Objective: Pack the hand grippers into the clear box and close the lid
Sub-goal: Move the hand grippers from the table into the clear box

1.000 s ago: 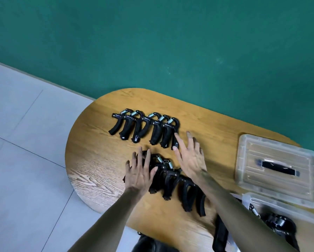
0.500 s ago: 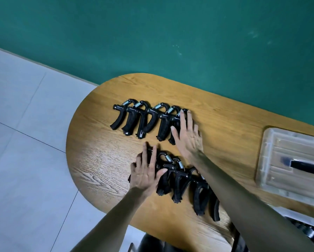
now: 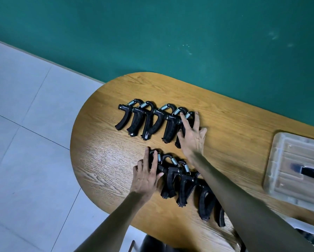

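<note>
here the black hand grippers lie in two rows on the wooden worktop [image 3: 105,157]. the right hand [image 3: 191,137] rests with straight, spread fingers on the far row [image 3: 152,120], at its right end; the left hand [image 3: 146,176] lies flat, fingers straight, on the near row [image 3: 185,186], at its left end. the clear lid [image 3: 296,171] sits well apart, right.

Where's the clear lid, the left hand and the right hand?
clear lid [image 3: 287,160]: head view, on its ribbed top, left of the black handle.
left hand [image 3: 146,176]: head view, middle of its back.
right hand [image 3: 192,138]: head view, middle of its back.
</note>
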### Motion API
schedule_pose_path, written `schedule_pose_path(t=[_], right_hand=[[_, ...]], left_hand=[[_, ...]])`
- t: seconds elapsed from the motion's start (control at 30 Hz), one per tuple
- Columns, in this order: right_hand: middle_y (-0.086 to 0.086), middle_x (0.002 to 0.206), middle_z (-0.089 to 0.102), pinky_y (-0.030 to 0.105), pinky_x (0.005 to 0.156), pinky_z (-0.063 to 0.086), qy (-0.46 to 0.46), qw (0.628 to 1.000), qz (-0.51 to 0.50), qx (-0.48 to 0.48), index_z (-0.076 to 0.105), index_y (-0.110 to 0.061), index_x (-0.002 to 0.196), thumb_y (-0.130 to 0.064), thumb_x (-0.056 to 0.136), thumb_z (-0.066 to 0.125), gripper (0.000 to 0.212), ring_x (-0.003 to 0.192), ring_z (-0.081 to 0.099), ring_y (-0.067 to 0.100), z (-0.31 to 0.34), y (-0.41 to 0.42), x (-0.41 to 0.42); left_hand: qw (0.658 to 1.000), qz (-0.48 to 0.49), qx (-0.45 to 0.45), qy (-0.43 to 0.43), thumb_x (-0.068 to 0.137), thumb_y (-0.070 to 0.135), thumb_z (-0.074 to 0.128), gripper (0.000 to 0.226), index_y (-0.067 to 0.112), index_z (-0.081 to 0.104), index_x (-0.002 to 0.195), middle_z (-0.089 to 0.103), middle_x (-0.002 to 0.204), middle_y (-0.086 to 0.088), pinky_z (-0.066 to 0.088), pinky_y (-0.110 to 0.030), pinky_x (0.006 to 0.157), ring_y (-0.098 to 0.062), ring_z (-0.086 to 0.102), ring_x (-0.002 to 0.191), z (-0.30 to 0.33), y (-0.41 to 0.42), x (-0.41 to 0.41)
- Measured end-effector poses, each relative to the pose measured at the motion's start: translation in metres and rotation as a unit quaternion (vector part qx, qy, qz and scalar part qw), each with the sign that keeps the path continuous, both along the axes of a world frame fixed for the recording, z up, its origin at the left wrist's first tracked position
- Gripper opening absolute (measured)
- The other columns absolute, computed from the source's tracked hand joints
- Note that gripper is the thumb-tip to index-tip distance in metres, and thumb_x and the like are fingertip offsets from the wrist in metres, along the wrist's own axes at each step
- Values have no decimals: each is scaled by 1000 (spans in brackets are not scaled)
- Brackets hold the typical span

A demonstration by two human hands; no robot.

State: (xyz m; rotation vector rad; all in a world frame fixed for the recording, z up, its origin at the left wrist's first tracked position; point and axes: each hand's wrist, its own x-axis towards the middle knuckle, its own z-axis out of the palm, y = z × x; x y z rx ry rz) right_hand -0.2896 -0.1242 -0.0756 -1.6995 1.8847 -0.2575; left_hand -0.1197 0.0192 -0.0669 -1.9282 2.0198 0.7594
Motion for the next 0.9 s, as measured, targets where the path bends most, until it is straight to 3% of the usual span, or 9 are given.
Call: schedule_pose_path(t=[0.1,0.27,0.5,0.73,0.9], right_hand=[[0,167,-2,39,96,44,-4,1000,6,-18,14,-55,152,-20,98,49,73,102,34,21,1,6,-6],[0,168,-1,40,93,42,32,999,-5,-22,16,-55,152,-20,96,49,74,102,28,18,11,20,-21],[2,168,2,33,81,35,55,997,14,-49,17,-52,153,-19,96,49,74,101,27,17,38,43,-38],[7,166,13,41,80,42,65,994,5,-86,31,-44,152,-16,93,59,71,99,34,24,80,75,-52],[7,166,14,43,79,43,74,991,-4,-108,37,-40,151,-17,92,60,67,97,35,27,114,105,-64]], left_hand=[[1000,-3,24,-10,100,58,4,73,25,-46,142,-36,159,-17,34,-44,109,-24,35,128,6,-1,-5],[999,8,37,1,102,56,10,75,24,-44,143,-39,158,-14,32,-47,113,-26,32,132,14,-3,-12],[999,17,31,-20,88,61,-12,77,20,-38,148,-38,158,-16,34,-47,111,-29,32,135,40,-4,-24],[998,62,-20,-10,102,57,7,72,20,-33,150,-33,161,-16,35,-44,103,-27,32,126,77,-5,-38],[994,87,-67,18,85,71,-21,84,24,-27,155,-25,164,-15,34,-47,103,-24,32,121,109,1,-56]])
